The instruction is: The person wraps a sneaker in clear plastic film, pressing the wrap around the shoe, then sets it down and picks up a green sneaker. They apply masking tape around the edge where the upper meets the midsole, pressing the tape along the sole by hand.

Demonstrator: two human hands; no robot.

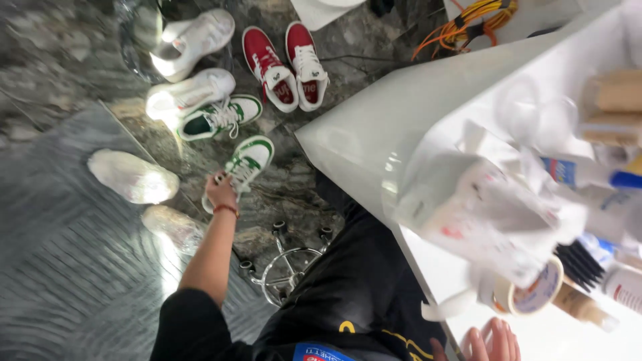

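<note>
Head view: the left hand (221,190) reaches down, its grip pinching the heel of a green-and-white sneaker (247,160) on the floor, left of the white table (374,127). The right hand (491,339) rests spread on the table's near edge.

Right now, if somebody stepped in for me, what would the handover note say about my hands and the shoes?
Left hand: reaching down to the floor, gripping the green-and-white sneaker at its heel end.
Right hand: resting open on the white table, holding nothing, near a tape roll.
Things: the matching green-and-white sneaker lies further out on the floor, beside a white pair and a red pair.
Done: one sneaker is in hand.
Left: it has not left the floor; its mate lies untouched.
</note>
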